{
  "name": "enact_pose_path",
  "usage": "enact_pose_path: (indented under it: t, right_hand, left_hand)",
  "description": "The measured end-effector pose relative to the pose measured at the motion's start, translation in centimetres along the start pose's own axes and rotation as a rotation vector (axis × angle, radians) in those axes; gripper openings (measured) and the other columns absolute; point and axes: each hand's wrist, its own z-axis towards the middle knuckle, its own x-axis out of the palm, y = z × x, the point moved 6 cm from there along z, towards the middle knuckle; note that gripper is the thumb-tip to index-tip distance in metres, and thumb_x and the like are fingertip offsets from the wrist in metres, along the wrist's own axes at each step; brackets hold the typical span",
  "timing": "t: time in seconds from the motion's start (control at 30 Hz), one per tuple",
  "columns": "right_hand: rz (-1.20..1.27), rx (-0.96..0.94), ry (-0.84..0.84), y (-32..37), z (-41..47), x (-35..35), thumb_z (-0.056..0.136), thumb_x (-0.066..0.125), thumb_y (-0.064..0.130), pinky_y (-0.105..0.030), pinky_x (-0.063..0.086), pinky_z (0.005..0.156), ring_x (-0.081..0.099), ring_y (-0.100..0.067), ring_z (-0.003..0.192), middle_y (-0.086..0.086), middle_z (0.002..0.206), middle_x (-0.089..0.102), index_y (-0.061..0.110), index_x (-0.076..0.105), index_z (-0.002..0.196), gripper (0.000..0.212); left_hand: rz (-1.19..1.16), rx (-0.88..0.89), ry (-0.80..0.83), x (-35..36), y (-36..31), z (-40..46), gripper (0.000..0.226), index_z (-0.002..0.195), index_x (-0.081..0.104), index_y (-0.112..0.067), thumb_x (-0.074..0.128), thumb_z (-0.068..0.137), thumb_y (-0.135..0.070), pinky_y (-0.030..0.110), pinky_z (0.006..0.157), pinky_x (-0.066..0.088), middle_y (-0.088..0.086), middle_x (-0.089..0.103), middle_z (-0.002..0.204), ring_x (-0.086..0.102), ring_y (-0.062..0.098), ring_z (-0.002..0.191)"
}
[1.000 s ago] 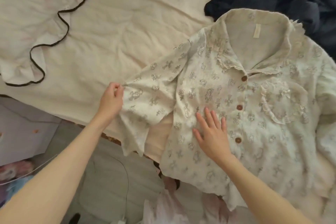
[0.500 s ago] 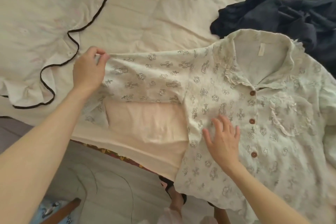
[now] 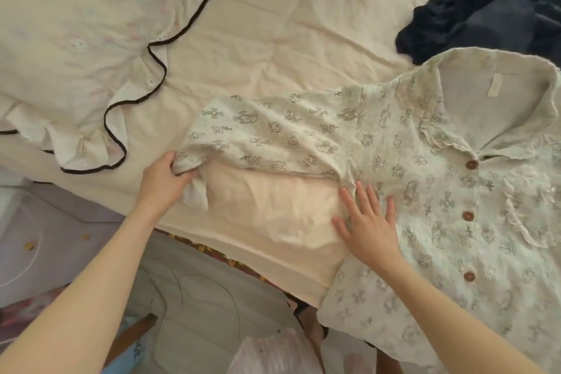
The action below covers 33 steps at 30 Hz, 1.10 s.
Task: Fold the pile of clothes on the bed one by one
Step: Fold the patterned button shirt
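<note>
A cream printed button-up shirt lies face up on the bed, collar toward the far right, three brown buttons down its front. Its sleeve stretches out flat to the left. My left hand grips the lower corner of the sleeve's cuff. My right hand lies flat with spread fingers on the shirt's side edge just below the armpit. A crumpled dark navy garment lies at the far right behind the collar.
A cream pillow with dark piping lies at the left of the bed. The bed's near edge runs diagonally below my hands, with the floor and a pale purple cabinet below it.
My left hand has drawn the sleeve out to the left and laid it flat, then shifted to the cuff's lower corner. My right hand slid left to the shirt's side edge.
</note>
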Motion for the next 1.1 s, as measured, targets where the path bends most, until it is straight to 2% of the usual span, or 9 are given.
enact_pose_path:
  t: [0.07, 0.23, 0.3, 0.37, 0.47, 0.63, 0.87, 1.03, 1.1]
  right_hand:
    - [0.026, 0.005, 0.006, 0.2, -0.1, -0.5, 0.098, 0.024, 0.052, -0.05, -0.016, 0.113, -0.011, -0.021, 0.146, -0.003, 0.16, -0.005, 0.031, 0.004, 0.15, 0.061]
    - [0.075, 0.039, 0.012, 1.6, -0.7, -2.0, 0.099, 0.03, 0.044, -0.053, -0.01, 0.115, -0.01, -0.023, 0.146, -0.005, 0.16, -0.005, 0.027, 0.008, 0.152, 0.06]
    - [0.044, 0.017, -0.024, 2.6, -0.9, -2.6, 0.099, 0.031, 0.042, -0.054, -0.009, 0.115, -0.01, -0.024, 0.146, -0.004, 0.16, -0.007, 0.026, 0.008, 0.152, 0.06]
    - [0.008, -0.041, -0.081, 3.9, -0.7, -3.2, 0.098, 0.034, 0.041, -0.053, -0.008, 0.114, -0.009, -0.023, 0.146, -0.004, 0.16, -0.006, 0.025, 0.011, 0.152, 0.06]
    - [0.004, -0.168, -0.177, 6.4, 0.0, -4.2, 0.097, 0.041, 0.04, -0.052, -0.009, 0.115, -0.006, -0.022, 0.146, -0.006, 0.159, 0.004, 0.023, 0.022, 0.15, 0.059]
    - [-0.054, -0.315, -0.194, 10.4, 2.0, -4.0, 0.097, 0.039, 0.043, -0.053, -0.008, 0.115, -0.009, -0.023, 0.143, -0.007, 0.159, 0.007, 0.025, 0.022, 0.15, 0.058]
    - [-0.16, -0.448, -0.103, 13.6, 2.7, -1.7, 0.098, 0.031, 0.047, -0.053, -0.012, 0.114, -0.012, -0.024, 0.145, -0.004, 0.16, -0.005, 0.029, 0.005, 0.151, 0.062]
    - [-0.103, -0.464, -0.048, 14.5, 3.3, -1.2, 0.098, 0.034, 0.044, -0.053, -0.008, 0.113, -0.013, -0.025, 0.145, -0.003, 0.16, -0.007, 0.029, 0.003, 0.151, 0.063]
    - [-0.101, -0.461, -0.031, 14.3, 3.4, -1.3, 0.098, 0.032, 0.045, -0.053, -0.008, 0.114, -0.012, -0.024, 0.145, -0.002, 0.16, -0.007, 0.03, 0.002, 0.151, 0.063]
  left_hand:
    - [0.103, 0.103, -0.186, -2.7, -1.3, -0.4, 0.02, 0.102, 0.059, -0.002, 0.06, 0.082, -0.002, 0.038, 0.072, 0.04, 0.017, 0.058, 0.101, 0.055, 0.036, 0.093]
    - [0.444, 0.449, -0.528, -7.3, -3.6, -3.3, 0.044, 0.098, 0.062, 0.002, 0.055, 0.06, 0.022, 0.045, 0.064, 0.039, 0.022, 0.055, 0.091, 0.053, 0.039, 0.08]
    - [0.625, 0.381, -0.39, -5.9, -1.3, -3.6, 0.049, 0.108, 0.062, -0.002, 0.057, 0.064, 0.021, 0.048, 0.074, 0.038, 0.022, 0.054, 0.104, 0.051, 0.039, 0.093]
    - [0.766, 0.189, -0.033, -3.1, 2.8, -3.3, 0.056, 0.128, 0.053, -0.015, 0.055, 0.076, 0.008, 0.049, 0.095, 0.033, 0.018, 0.039, 0.136, 0.037, 0.037, 0.121]
    - [0.424, -0.035, 0.191, -0.9, 6.9, -2.6, 0.056, 0.133, 0.049, -0.019, 0.05, 0.08, 0.0, 0.043, 0.108, 0.026, 0.013, 0.02, 0.151, 0.02, 0.032, 0.136]
    - [-0.193, -0.228, -0.276, -3.2, 7.5, 0.7, 0.045, 0.13, 0.041, -0.002, 0.056, 0.088, -0.006, 0.033, 0.108, 0.03, 0.019, 0.036, 0.136, 0.035, 0.029, 0.128]
    - [-0.742, -0.841, -0.339, -1.8, 11.5, 1.6, 0.084, 0.139, 0.031, -0.009, 0.076, 0.075, -0.041, 0.044, 0.101, 0.044, 0.009, 0.036, 0.143, 0.044, 0.028, 0.124]
    - [-0.742, -0.687, -0.219, -0.6, 11.3, 0.7, 0.03, 0.105, 0.059, -0.013, 0.062, 0.089, -0.037, 0.03, 0.093, 0.042, 0.001, 0.06, 0.108, 0.053, 0.019, 0.108]
    - [-0.726, -0.586, -0.288, -2.0, 10.8, 1.1, 0.028, 0.116, 0.056, -0.011, 0.054, 0.094, -0.03, 0.034, 0.097, 0.043, 0.005, 0.059, 0.119, 0.054, 0.02, 0.111]
